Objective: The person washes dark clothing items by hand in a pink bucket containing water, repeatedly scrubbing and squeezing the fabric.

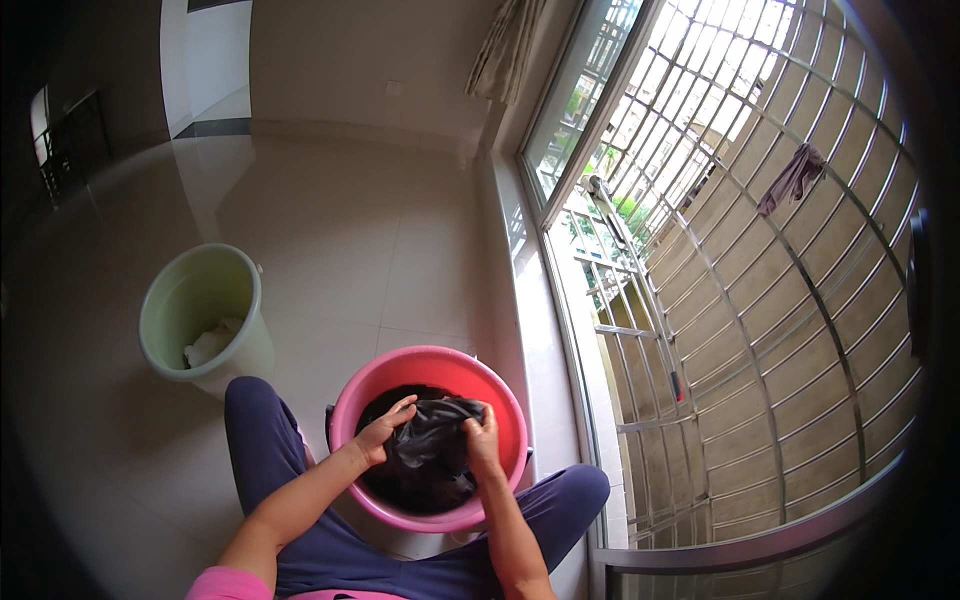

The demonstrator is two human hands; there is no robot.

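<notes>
A wet-looking black cloth [433,444] is bunched inside a pink plastic basin [346,390] on the floor between my knees. My right hand [481,439] pinches the cloth's upper right part, thumb against curled fingers. On the other side, my left hand [384,433] holds the cloth's left edge, with some fingertips lying over it. Between the two hands the fabric is raised in folds. More dark material fills the basin below, and its lower part is hidden.
A pale green bucket [259,330] holding a white cloth [214,343] stands left on the tiled floor [322,247]. To the right runs a window sill [551,390] beside metal security bars [739,337], where a purplish cloth [792,178] hangs. My knees [259,420] flank the basin.
</notes>
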